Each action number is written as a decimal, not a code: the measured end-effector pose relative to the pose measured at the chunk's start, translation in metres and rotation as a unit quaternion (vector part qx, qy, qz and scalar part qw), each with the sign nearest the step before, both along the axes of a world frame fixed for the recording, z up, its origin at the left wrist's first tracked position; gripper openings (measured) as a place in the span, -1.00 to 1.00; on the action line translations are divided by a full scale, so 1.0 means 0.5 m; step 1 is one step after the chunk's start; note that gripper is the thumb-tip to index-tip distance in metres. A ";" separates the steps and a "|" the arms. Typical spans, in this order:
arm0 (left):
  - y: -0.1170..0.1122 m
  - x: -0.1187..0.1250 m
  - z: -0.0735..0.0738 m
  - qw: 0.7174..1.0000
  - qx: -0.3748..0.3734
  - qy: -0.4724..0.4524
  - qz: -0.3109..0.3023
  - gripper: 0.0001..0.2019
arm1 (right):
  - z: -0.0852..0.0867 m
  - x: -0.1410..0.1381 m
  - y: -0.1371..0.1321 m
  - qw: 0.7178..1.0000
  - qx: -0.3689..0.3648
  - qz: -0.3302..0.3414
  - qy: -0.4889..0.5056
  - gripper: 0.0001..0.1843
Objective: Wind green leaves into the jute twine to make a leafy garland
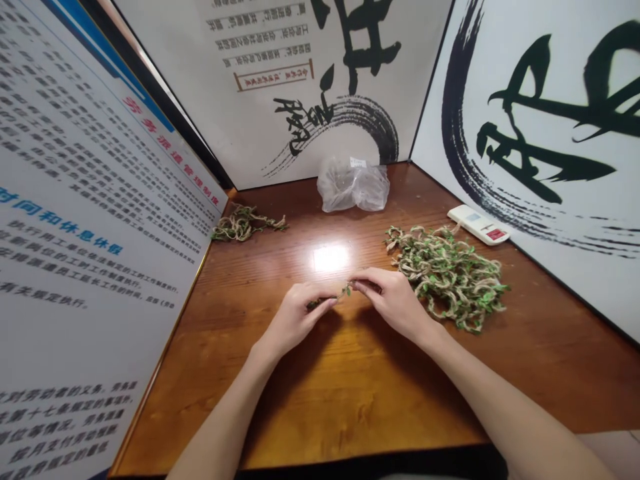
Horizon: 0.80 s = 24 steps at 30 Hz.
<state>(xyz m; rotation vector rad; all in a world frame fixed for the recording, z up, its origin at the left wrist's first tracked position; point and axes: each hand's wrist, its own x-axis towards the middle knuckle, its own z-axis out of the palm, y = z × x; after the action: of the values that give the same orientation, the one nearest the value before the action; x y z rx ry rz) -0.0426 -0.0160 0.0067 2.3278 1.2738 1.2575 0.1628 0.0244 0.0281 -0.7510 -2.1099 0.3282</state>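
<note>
- Left hand (295, 317) and right hand (393, 300): fingertips pinched on one leafy twine strand (346, 291).
- Strand position: between the hands, above the table (310, 413), left of the twine pile (450, 277).

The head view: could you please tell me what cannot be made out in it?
All in the head view:
- Strand: its ends, hidden by the fingers of the left hand and right hand.
- Pile: its lower layers, covered by the strands on top.
- Tag on the bag: print too small.
- Left board: text cut off by the picture's left edge.
</note>
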 end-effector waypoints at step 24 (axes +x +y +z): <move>-0.002 0.042 -0.010 0.964 -0.080 -0.254 -0.020 -0.86 | -0.016 -0.026 -0.005 0.946 -0.283 0.073 0.140 -0.82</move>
<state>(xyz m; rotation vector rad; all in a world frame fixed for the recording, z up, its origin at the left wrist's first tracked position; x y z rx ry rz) -0.0218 -0.0170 0.0015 1.7480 1.0935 1.5389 0.1500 0.0219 0.0200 -0.8101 -1.8100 1.0897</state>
